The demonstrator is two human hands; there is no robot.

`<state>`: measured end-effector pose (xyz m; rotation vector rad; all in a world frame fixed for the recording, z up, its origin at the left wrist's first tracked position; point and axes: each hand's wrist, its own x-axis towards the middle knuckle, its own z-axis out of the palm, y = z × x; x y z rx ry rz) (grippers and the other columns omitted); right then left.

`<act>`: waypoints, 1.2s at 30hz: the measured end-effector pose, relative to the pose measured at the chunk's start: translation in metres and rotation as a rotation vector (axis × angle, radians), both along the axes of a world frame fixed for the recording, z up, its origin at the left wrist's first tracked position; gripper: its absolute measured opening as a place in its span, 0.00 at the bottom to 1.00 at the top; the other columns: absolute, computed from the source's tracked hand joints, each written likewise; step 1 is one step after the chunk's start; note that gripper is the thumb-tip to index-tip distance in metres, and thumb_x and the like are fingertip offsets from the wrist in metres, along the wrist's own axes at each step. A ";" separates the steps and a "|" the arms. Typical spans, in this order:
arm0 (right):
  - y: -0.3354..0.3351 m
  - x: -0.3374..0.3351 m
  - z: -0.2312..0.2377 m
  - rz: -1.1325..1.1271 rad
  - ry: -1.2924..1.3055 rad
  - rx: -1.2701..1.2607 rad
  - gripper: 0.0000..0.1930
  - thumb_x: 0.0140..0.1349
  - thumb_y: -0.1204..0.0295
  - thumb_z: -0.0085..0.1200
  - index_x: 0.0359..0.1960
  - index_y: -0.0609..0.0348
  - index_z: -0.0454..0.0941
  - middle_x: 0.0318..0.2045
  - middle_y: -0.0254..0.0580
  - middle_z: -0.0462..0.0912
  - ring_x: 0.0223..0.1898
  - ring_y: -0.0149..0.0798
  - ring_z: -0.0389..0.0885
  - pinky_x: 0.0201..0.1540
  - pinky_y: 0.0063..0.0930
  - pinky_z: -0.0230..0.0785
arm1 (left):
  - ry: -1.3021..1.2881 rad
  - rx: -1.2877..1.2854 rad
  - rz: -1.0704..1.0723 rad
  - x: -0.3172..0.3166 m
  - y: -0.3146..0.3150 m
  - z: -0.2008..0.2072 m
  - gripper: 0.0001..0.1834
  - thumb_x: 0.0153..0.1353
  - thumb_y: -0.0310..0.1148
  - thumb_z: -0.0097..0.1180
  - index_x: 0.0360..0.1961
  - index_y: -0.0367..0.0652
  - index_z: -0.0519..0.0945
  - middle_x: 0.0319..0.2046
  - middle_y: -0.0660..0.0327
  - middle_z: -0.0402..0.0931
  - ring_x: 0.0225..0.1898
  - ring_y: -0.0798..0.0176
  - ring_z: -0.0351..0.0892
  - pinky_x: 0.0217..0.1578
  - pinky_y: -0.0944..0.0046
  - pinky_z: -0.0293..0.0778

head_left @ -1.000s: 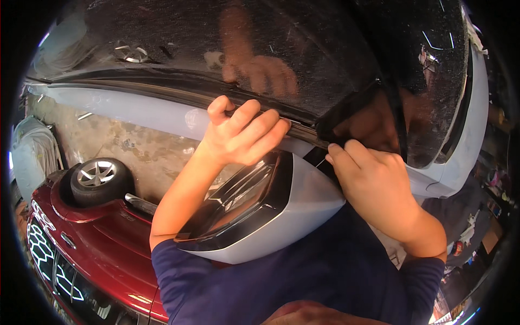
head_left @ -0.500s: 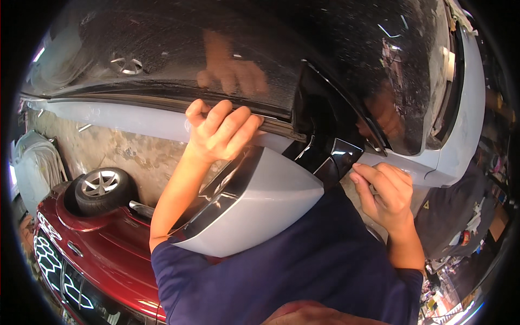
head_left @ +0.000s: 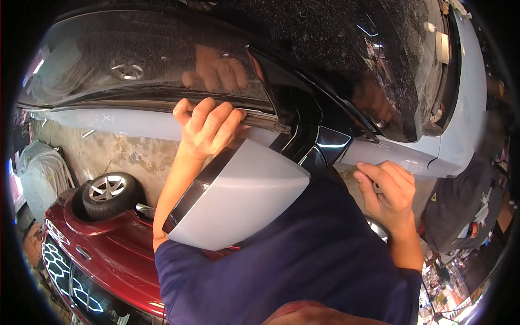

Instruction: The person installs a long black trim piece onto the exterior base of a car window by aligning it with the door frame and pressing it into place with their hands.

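At the base of a dark side window [head_left: 135, 59], my left hand [head_left: 208, 127] is closed, its fingers curled over the black window trim strip [head_left: 260, 120]. Below that hand juts a side mirror [head_left: 249, 189] with a pale grey housing, joined to the door by a glossy black base [head_left: 311, 157]. The far end of the trim strip lies beside this base. My right hand [head_left: 387, 189] hangs in the air right of the mirror base, not touching it. Its fingers are bent and its thumb and forefinger tips are close together; anything between them is too small to make out.
A dark red car [head_left: 119, 238] stands at lower left, with a loose wheel [head_left: 108, 194] above its body. Behind it is a grey covered shape [head_left: 43, 173]. The pale grey front panel [head_left: 401, 157] continues right of the mirror. A dark cloth [head_left: 460, 211] hangs at right.
The view has shifted, and the window, mirror and my left hand appear further left. My left hand keeps its hold on the trim. A gap now shows between my right fingertips and the mirror base.
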<state>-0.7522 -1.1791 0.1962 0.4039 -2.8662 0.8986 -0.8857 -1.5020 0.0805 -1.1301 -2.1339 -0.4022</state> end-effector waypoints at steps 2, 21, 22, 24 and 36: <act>0.001 0.001 0.001 0.012 0.022 -0.008 0.11 0.47 0.81 0.70 0.32 0.64 0.82 0.21 0.38 0.78 0.19 0.39 0.76 0.23 0.30 0.67 | -0.005 -0.009 0.003 0.000 -0.001 0.000 0.12 0.53 0.37 0.66 0.40 0.52 0.81 0.36 0.70 0.77 0.37 0.63 0.75 0.47 0.49 0.58; 0.007 0.016 -0.011 -0.033 -0.040 -0.073 0.08 0.50 0.79 0.69 0.31 0.63 0.82 0.20 0.39 0.77 0.19 0.39 0.75 0.23 0.31 0.67 | -0.047 -0.127 0.055 0.003 0.002 0.017 0.15 0.61 0.50 0.62 0.42 0.53 0.81 0.38 0.69 0.77 0.39 0.64 0.76 0.50 0.52 0.58; 0.007 0.016 -0.012 -0.036 -0.016 -0.080 0.08 0.50 0.79 0.69 0.31 0.63 0.82 0.20 0.39 0.77 0.19 0.39 0.75 0.23 0.31 0.67 | -0.071 -0.147 0.052 0.002 0.002 0.018 0.16 0.60 0.49 0.63 0.43 0.53 0.81 0.38 0.69 0.76 0.38 0.64 0.76 0.50 0.53 0.58; 0.004 0.016 -0.014 -0.038 -0.022 -0.089 0.08 0.51 0.79 0.69 0.31 0.63 0.83 0.20 0.39 0.78 0.19 0.39 0.75 0.23 0.30 0.67 | -0.042 -0.147 0.026 -0.002 0.000 0.018 0.17 0.59 0.48 0.64 0.45 0.53 0.82 0.38 0.69 0.76 0.38 0.64 0.76 0.51 0.53 0.59; -0.060 0.047 -0.035 -0.202 0.032 -0.225 0.07 0.52 0.80 0.67 0.33 0.63 0.83 0.21 0.39 0.79 0.17 0.36 0.72 0.22 0.28 0.64 | 0.091 -0.061 -0.012 -0.013 -0.024 0.017 0.21 0.51 0.41 0.71 0.48 0.58 0.84 0.41 0.69 0.77 0.43 0.63 0.75 0.51 0.54 0.63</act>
